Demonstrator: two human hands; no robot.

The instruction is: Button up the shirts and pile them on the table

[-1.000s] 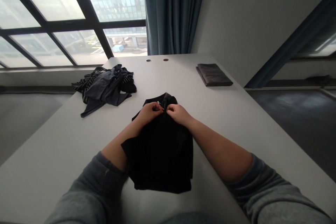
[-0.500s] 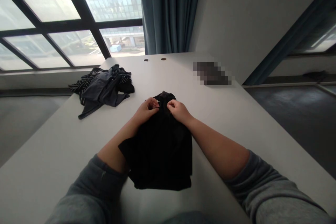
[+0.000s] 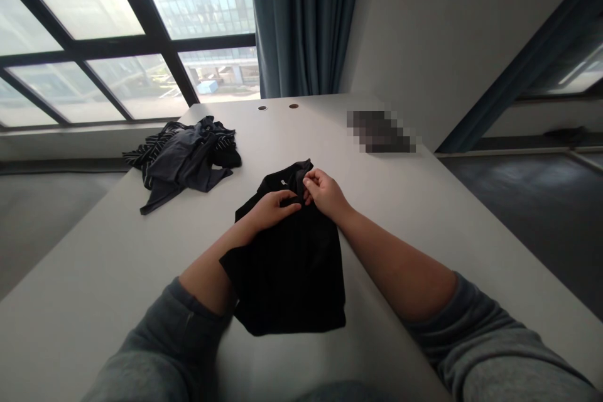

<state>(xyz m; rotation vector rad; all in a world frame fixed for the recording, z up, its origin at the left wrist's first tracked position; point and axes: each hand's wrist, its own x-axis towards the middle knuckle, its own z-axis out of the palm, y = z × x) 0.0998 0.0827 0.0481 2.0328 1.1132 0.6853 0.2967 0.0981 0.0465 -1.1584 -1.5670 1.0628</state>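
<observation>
A black garment [image 3: 288, 267] lies folded on the white table [image 3: 94, 276] right in front of me. My left hand [image 3: 272, 208] rests on its upper part with fingers laid flat and pointing right. Beside it, my right hand [image 3: 324, 193] pinches the garment's collar edge, which stands slightly raised at the far end. The two hands touch each other near the collar. Grey sleeves cover both forearms below the elbows.
A heap of dark and striped clothes [image 3: 184, 154] sits at the far left of the table. A blurred dark flat item [image 3: 380, 131] lies at the far right. Two cable holes [image 3: 277, 107] mark the back edge, with window and blue curtain [image 3: 301, 19] behind.
My left hand has let go of its pinch and slid down flat onto the garment. My right hand still pinches the collar, now lifted a little. The garment shifted slightly toward me.
</observation>
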